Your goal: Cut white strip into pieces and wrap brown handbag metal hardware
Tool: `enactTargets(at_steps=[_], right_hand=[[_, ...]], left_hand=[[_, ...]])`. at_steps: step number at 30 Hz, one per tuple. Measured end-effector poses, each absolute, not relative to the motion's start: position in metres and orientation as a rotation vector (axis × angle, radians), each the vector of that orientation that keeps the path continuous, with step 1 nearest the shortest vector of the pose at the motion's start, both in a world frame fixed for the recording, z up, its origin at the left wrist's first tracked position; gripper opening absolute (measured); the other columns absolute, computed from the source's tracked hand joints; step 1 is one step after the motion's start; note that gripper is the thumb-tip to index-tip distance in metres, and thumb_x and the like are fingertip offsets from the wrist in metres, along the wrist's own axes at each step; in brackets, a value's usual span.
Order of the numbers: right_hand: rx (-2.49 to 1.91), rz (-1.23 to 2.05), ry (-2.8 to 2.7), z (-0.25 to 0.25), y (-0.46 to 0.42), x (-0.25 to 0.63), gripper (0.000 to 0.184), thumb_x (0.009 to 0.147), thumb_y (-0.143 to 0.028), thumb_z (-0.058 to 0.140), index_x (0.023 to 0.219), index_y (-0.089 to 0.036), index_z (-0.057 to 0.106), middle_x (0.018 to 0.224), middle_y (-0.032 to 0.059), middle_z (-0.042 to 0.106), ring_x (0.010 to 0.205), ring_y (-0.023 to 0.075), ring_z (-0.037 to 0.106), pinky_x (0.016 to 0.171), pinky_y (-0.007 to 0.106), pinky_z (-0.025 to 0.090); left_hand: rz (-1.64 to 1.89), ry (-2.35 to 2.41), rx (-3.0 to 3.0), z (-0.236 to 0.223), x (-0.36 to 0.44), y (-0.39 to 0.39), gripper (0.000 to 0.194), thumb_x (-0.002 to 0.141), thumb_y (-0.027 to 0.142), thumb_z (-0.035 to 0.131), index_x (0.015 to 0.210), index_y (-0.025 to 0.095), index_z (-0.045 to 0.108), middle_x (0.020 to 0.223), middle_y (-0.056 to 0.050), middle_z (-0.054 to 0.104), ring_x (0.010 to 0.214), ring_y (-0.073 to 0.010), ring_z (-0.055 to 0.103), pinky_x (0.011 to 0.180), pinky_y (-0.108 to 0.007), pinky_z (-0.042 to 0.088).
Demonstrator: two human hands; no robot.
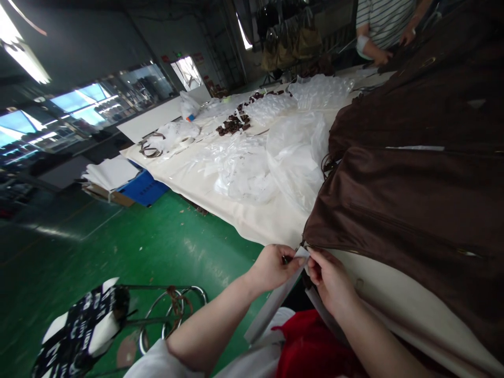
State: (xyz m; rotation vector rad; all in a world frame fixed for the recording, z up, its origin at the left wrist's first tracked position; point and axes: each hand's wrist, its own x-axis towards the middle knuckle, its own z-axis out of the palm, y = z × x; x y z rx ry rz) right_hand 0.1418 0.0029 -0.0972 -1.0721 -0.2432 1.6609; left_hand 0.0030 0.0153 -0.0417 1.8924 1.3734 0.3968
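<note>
At the near corner of a dark brown fabric bag (394, 205), both my hands meet. My left hand (275, 268) is closed, pinching a white strip (302, 253) between thumb and fingers. My right hand (328, 278) is closed too, its thumb and fingertip pinched on the strip's right edge, right by the bag's corner. A long pale band (271, 310) hangs below my left hand; whether it is one piece with the strip I cannot tell. The bag lies flat, with a zipper along its near edge and a small metal pull on its face.
More brown bags (433, 100) lie behind on the cream-covered table (252, 220). Crumpled clear plastic bags (252, 168) and a heap of small brown pieces (234, 125) cover its middle. A co-worker (386, 31) stands across the table. A stool (82, 331) and blue crate (145, 188) are on the left.
</note>
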Motion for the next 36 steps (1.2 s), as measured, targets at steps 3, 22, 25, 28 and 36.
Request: enactTargets(at_steps=[3, 22, 25, 28, 36], right_hand=[[-1.063, 1.7, -0.193, -0.099, 0.005, 0.145, 0.033, 0.06, -0.036, 0.078, 0.059, -0.018, 0.05, 0.051, -0.0053, 0.05, 0.037, 0.0031, 0.037, 0.032, 0.016, 0.02], [-1.063, 1.658, -0.356, -0.1, 0.001, 0.145, 0.032, 0.066, -0.034, 0.072, 0.058, -0.02, 0.045, 0.046, -0.0093, 0.039, 0.033, 0.0017, 0.023, 0.034, 0.019, 0.009], [-1.091, 1.628, -0.392, -0.102, 0.001, 0.144, 0.035, 0.065, -0.035, 0.073, 0.056, -0.02, 0.042, 0.043, -0.0094, 0.037, 0.033, 0.0022, 0.023, 0.034, 0.019, 0.009], [-1.107, 1.613, -0.416, -0.103, 0.0, 0.145, 0.034, 0.064, -0.036, 0.074, 0.057, -0.021, 0.044, 0.042, -0.0097, 0.038, 0.033, 0.0025, 0.023, 0.034, 0.019, 0.009], [-1.227, 1.571, -0.634, -0.112, 0.0, 0.155, 0.032, 0.069, -0.047, 0.073, 0.074, -0.018, 0.06, 0.047, -0.0073, 0.046, 0.034, 0.0047, 0.03, 0.033, 0.019, 0.014]], left_hand=[[0.409, 1.444, 2.064, -0.041, 0.013, 0.014, 0.03, 0.088, 0.029, 0.051, 0.064, 0.015, 0.063, 0.057, 0.002, 0.052, 0.056, -0.0098, 0.045, 0.056, -0.021, 0.034], [0.352, 1.507, 2.066, -0.058, 0.007, 0.024, 0.041, 0.094, 0.03, 0.04, 0.057, 0.017, 0.051, 0.053, 0.002, 0.046, 0.052, -0.01, 0.039, 0.052, -0.021, 0.029], [0.362, 1.555, 2.048, -0.059, 0.011, 0.023, 0.041, 0.093, 0.03, 0.04, 0.057, 0.017, 0.052, 0.052, 0.002, 0.045, 0.051, -0.0099, 0.037, 0.05, -0.021, 0.026], [0.358, 1.581, 2.074, -0.057, 0.015, 0.023, 0.038, 0.092, 0.029, 0.041, 0.06, 0.016, 0.057, 0.054, 0.001, 0.049, 0.051, -0.0102, 0.041, 0.051, -0.022, 0.026], [0.326, 1.655, 2.061, -0.053, 0.019, 0.027, 0.042, 0.089, 0.04, 0.048, 0.059, 0.016, 0.064, 0.05, 0.003, 0.049, 0.047, -0.0084, 0.033, 0.047, -0.024, 0.019]])
